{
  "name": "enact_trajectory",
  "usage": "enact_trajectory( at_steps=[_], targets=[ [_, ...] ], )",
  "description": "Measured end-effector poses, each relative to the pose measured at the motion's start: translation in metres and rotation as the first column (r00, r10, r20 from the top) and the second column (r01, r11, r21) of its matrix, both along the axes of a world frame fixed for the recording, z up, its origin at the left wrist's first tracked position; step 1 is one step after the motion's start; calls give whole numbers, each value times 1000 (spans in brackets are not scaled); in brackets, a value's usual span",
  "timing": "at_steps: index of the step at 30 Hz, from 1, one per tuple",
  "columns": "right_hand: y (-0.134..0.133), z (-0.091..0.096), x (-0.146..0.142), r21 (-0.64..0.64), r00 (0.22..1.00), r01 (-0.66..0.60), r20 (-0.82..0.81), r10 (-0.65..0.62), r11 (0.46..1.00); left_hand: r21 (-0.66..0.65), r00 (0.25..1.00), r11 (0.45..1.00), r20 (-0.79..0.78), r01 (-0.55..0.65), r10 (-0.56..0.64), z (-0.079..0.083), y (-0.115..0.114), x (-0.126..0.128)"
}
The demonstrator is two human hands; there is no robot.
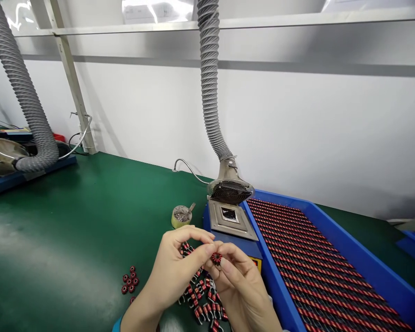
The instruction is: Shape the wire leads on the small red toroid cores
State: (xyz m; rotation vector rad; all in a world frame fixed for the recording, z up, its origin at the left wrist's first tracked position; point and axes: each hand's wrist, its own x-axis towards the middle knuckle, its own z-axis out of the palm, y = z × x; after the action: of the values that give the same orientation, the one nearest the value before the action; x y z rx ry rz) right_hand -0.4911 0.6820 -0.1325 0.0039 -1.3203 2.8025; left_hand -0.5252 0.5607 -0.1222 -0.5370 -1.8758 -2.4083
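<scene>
2 hands pinch 1 small red-and-black wound coil point(216, 257) near the worktop's front edge.
The left hand point(174, 272) and right hand point(238, 283) both close fingertips on it, above a loose coil pile point(204, 295); the blue tray point(349, 258) alongside holds coils in rows.

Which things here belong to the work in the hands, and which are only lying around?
In use:
left hand and right hand, pinching one small red coil
loose coils below them

Lying about:
small coil group
blue tray of coil rows
solder pot
yellow cup
</scene>
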Motion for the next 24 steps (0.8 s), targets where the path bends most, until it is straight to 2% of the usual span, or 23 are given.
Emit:
enact_trajectory(
  at_steps=[6,10,12,14,16,18,20,22,24],
  targets=[
    [-1,0,-1,21,998,-36,-55,37,999,119,999,993,-38,-2,7,-6,1,-1],
    [2,1,-1,-46,998,-66,-8,65,997,223,990,970,-77,-99,119,-6,-4,-4],
    [6,0,-2,-77,997,-73,5,74,994,140,975,983,-173,-117,140,-4,-8,-4],
    [10,-4,-3,-62,997,-78,-21,77,995,-58,965,997,-260,-51,34,-1,-11,-3],
    [13,-8,-5,-18,995,-80,-58,79,997,-258,956,965,-271,40,-112,2,-11,0],
    [14,-13,-6,7,994,-79,-76,80,997,-342,954,937,-254,68,-161,4,-7,2],
    [13,-16,-8,-15,992,-93,-82,92,996,-311,953,950,-278,32,-123,4,-2,3],
    [11,-17,-9,-63,993,-95,-76,91,993,-223,955,975,-289,3,-69,3,1,3],
    [8,-16,-10,-77,993,-91,-84,84,993,-114,971,993,-233,31,-57,0,3,1]
  ],
)
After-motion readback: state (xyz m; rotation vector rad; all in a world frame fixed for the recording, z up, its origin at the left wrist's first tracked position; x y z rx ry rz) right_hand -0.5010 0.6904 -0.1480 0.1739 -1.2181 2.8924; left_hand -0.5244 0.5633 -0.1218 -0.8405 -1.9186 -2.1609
